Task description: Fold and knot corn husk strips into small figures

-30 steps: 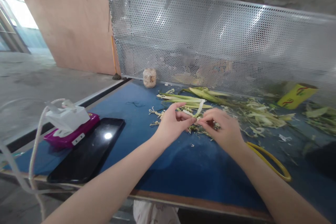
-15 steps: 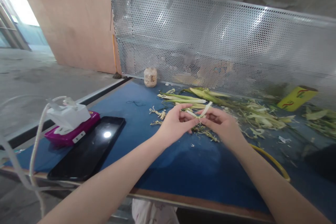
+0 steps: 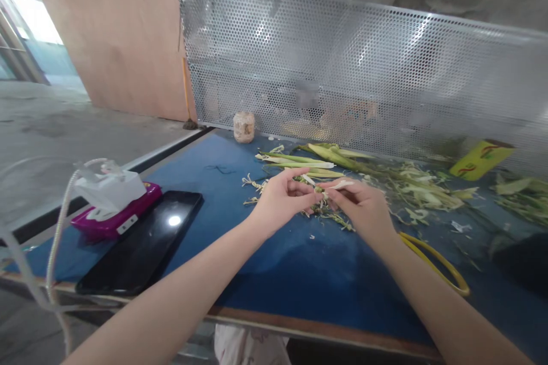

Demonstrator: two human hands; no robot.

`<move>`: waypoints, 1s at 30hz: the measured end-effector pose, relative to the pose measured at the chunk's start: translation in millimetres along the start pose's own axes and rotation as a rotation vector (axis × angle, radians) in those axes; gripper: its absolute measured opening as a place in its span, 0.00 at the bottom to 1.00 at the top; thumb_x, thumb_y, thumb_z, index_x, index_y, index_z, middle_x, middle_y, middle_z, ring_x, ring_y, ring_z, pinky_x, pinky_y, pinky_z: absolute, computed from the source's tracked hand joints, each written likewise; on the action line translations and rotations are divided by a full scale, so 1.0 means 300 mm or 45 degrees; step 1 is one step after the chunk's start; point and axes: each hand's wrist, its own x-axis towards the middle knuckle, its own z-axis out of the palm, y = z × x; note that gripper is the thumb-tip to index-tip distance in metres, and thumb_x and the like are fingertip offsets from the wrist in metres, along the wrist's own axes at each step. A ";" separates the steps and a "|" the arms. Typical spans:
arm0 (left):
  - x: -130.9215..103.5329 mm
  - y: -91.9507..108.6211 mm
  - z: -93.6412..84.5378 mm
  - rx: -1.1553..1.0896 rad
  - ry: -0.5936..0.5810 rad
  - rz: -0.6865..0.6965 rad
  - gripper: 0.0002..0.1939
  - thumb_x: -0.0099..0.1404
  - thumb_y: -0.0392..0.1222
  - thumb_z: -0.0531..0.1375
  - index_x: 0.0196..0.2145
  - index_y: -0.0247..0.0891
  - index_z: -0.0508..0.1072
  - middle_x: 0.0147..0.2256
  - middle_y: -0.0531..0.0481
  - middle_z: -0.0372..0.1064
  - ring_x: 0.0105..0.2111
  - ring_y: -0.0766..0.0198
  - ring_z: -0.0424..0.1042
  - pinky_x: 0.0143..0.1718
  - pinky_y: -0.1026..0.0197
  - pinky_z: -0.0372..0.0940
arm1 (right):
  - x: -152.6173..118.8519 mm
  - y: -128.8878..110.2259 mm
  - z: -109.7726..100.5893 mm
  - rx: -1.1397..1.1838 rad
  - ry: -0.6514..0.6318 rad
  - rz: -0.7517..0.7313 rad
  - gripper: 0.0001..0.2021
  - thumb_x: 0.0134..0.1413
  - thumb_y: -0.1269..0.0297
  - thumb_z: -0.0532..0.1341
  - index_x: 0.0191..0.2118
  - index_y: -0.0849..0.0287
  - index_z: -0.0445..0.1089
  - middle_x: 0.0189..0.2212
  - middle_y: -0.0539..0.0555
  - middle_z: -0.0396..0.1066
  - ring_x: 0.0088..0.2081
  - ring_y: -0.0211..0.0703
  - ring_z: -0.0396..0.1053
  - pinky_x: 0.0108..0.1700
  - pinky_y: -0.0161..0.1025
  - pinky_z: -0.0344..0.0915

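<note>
My left hand (image 3: 280,199) and my right hand (image 3: 366,208) meet over the middle of the blue table, fingers pinched close together. Between the fingertips is a small pale green-white plant strip (image 3: 309,179) that looks folded or knotted. A whitish flap (image 3: 342,183) of plant strip lies along my right fingers. The fingers partly hide where each hand grips. Thin knotted plant pieces (image 3: 256,183) lie left of my hands, and more tangled pieces (image 3: 340,220) lie beneath them. Long green-and-white leaf stalks (image 3: 295,161) rest just behind.
A black phone (image 3: 143,245) and a magenta power strip (image 3: 113,219) with white plugs occupy the left side. A jar (image 3: 244,127) stands near the perforated metal screen (image 3: 274,57). Shredded leaves (image 3: 423,185), a yellow box (image 3: 482,159) and a yellow loop (image 3: 445,268) are right.
The pale strip that stuck up between my hands now lies flatter, toward my right fingers. Both hands stay close together in nearly the same place. The view has shifted slightly.
</note>
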 end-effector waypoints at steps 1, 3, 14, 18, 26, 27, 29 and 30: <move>-0.001 0.000 0.000 -0.017 -0.016 0.002 0.29 0.49 0.32 0.63 0.50 0.30 0.60 0.24 0.53 0.69 0.19 0.72 0.66 0.25 0.64 0.63 | 0.000 -0.002 0.000 0.006 0.014 0.009 0.08 0.48 0.62 0.58 0.27 0.60 0.72 0.19 0.50 0.68 0.20 0.35 0.62 0.24 0.34 0.60; -0.002 -0.003 -0.002 -0.028 -0.055 0.034 0.30 0.47 0.29 0.62 0.50 0.30 0.60 0.25 0.53 0.69 0.22 0.71 0.67 0.28 0.64 0.64 | 0.002 -0.001 -0.001 0.016 0.039 0.051 0.08 0.48 0.62 0.58 0.29 0.60 0.72 0.15 0.48 0.65 0.19 0.35 0.62 0.23 0.34 0.61; 0.000 -0.007 -0.001 0.107 0.016 0.127 0.32 0.44 0.30 0.65 0.48 0.31 0.61 0.22 0.57 0.66 0.20 0.72 0.64 0.24 0.65 0.64 | -0.004 0.006 0.006 0.056 -0.018 0.031 0.08 0.48 0.61 0.60 0.30 0.60 0.72 0.21 0.50 0.69 0.20 0.35 0.64 0.24 0.34 0.63; -0.002 -0.010 0.000 0.085 0.009 0.132 0.32 0.44 0.34 0.66 0.47 0.33 0.61 0.22 0.56 0.66 0.19 0.72 0.64 0.23 0.65 0.63 | -0.003 0.014 0.003 -0.008 -0.017 -0.091 0.07 0.49 0.62 0.59 0.30 0.58 0.71 0.25 0.52 0.70 0.20 0.35 0.64 0.24 0.34 0.64; -0.003 -0.001 0.003 -0.107 0.028 0.056 0.25 0.49 0.33 0.64 0.45 0.31 0.62 0.22 0.56 0.67 0.18 0.74 0.64 0.23 0.67 0.62 | -0.010 0.004 0.005 -0.121 0.015 -0.314 0.06 0.52 0.67 0.56 0.33 0.57 0.72 0.27 0.52 0.69 0.24 0.36 0.66 0.27 0.36 0.66; -0.003 0.001 0.003 -0.132 0.029 0.039 0.25 0.49 0.32 0.64 0.44 0.31 0.62 0.22 0.56 0.67 0.19 0.75 0.64 0.23 0.68 0.61 | -0.012 0.004 0.006 -0.128 0.026 -0.320 0.06 0.52 0.67 0.57 0.33 0.56 0.72 0.28 0.52 0.70 0.25 0.37 0.66 0.27 0.36 0.66; -0.003 0.004 0.002 -0.160 0.030 0.010 0.23 0.49 0.32 0.63 0.43 0.31 0.63 0.22 0.56 0.67 0.19 0.75 0.64 0.23 0.68 0.60 | -0.013 0.005 0.012 -0.126 0.061 -0.330 0.06 0.52 0.65 0.57 0.34 0.55 0.72 0.29 0.52 0.70 0.27 0.38 0.67 0.28 0.37 0.67; -0.003 0.003 0.002 -0.166 0.034 0.005 0.22 0.49 0.32 0.63 0.42 0.31 0.63 0.22 0.56 0.67 0.19 0.75 0.64 0.22 0.69 0.60 | -0.013 0.006 0.015 -0.112 0.077 -0.329 0.06 0.51 0.65 0.57 0.34 0.55 0.72 0.30 0.53 0.71 0.27 0.38 0.68 0.29 0.37 0.67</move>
